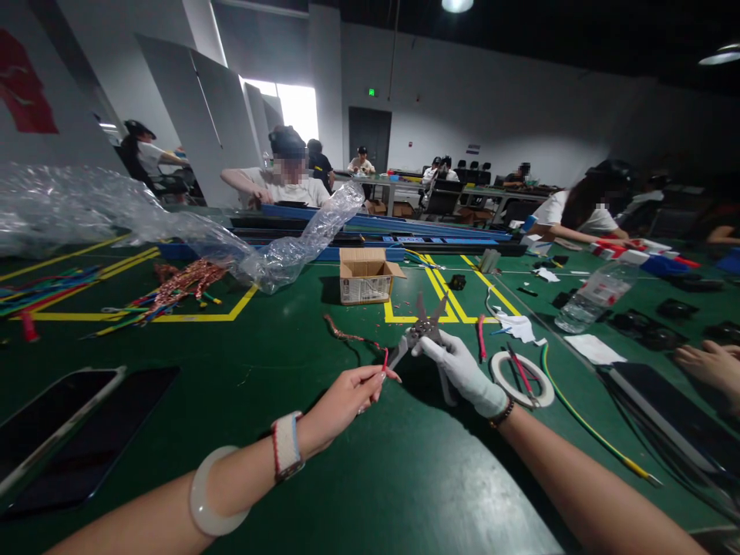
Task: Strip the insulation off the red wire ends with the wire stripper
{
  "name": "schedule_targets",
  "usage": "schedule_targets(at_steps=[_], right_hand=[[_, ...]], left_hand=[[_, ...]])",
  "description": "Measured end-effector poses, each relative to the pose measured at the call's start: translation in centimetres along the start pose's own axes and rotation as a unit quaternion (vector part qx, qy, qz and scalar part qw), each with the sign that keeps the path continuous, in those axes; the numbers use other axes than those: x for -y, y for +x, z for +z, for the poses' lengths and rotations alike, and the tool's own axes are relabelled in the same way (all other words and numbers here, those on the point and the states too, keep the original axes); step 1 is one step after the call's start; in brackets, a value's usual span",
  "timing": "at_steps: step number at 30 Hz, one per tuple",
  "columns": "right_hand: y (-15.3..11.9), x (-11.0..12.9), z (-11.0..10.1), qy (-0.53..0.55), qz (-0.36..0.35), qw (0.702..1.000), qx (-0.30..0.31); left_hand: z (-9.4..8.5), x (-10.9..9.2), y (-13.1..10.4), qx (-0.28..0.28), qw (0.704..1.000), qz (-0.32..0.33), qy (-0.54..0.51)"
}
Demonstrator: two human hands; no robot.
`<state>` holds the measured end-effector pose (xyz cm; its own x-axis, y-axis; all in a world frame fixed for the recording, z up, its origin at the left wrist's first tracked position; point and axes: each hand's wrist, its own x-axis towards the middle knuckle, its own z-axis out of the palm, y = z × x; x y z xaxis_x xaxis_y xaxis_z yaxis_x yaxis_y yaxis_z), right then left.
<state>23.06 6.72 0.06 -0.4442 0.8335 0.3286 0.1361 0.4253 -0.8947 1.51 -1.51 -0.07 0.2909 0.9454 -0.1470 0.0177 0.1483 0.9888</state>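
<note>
My bare left hand pinches a short red-insulated wire between thumb and fingertips. Just to its right, my right hand, in a white glove, grips metal wire strippers with their jaws pointing away from me. One grey handle reaches close to the red wire. A strand of bare copper wire lies on the green table beyond my left hand, its near end close to the red wire; whether the two are joined I cannot tell. Small reddish scraps are scattered behind the strippers.
An open cardboard box stands ahead. To the left lie a copper wire pile, plastic wrap and two phones. On the right are a tape roll, a green-yellow wire and a water bottle. A co-worker's hand rests far right.
</note>
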Motion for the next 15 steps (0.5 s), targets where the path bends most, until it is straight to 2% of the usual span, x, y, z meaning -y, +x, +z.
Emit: schedule_targets(at_steps=[5,11,15], right_hand=[[-0.1,1.2,-1.2,-0.04,-0.036,0.997,-0.063],[-0.1,0.5,-1.6,-0.145,-0.04,0.977,-0.148],[0.1,0.4,-1.9,-0.161,-0.033,0.972,-0.165]], left_hand=[[0.0,0.1,0.1,0.002,1.0,0.005,0.007],[0.1,0.0,0.0,-0.001,1.0,0.007,0.014],[0.0,0.2,0.1,0.001,1.0,0.006,0.014]])
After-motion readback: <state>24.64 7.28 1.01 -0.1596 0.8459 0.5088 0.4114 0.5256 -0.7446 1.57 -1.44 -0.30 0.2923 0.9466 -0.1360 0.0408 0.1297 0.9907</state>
